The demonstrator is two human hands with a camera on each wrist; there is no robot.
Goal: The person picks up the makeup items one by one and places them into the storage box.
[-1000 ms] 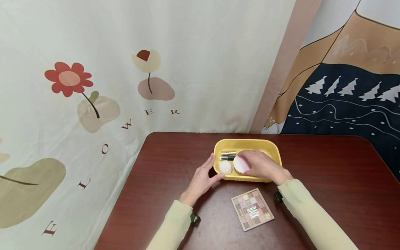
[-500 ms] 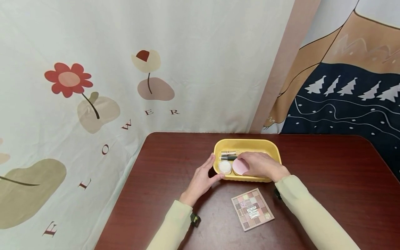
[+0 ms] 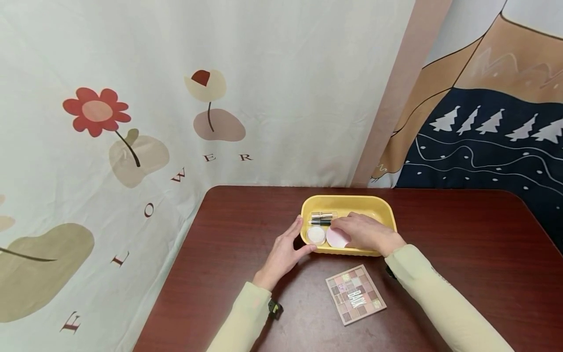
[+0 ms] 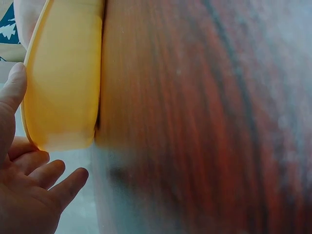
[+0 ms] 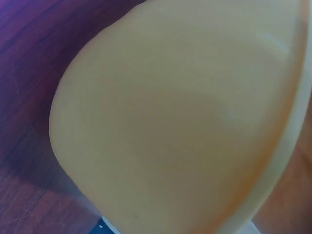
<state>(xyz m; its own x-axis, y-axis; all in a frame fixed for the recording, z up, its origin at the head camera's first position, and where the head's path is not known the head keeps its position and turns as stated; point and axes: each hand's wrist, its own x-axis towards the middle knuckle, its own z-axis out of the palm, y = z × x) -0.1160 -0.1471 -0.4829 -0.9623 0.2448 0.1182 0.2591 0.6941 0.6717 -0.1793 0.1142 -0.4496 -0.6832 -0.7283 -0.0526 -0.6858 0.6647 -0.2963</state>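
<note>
A yellow storage basket (image 3: 352, 197) sits near the far edge of the table. At its left end my left hand (image 3: 281, 252) grips the corner, thumb at the front and fingers along the side; the basket's outer wall (image 4: 63, 78) fills much of that wrist view. My right hand (image 3: 367, 232) reaches inside and holds a round pink compact (image 3: 337, 238), partly covered by the fingers. Left of the compact lies a small round pot with a pale lid (image 3: 316, 235). Behind them are slim gold and black cosmetic tubes (image 3: 321, 218). The right wrist view mostly shows the basket wall (image 5: 170, 122).
An eyeshadow palette (image 3: 356, 295) marked "BACK" lies askew on the dark red-brown table (image 3: 246, 225), in front of the basket and between the forearms. A pale curtain (image 3: 286, 98) with flower prints hangs behind the table's far edge.
My right hand has shifted slightly left with the pink compact, which now lies flatter and closer to the pale-lidded pot. The left hand and the basket have stayed put.
</note>
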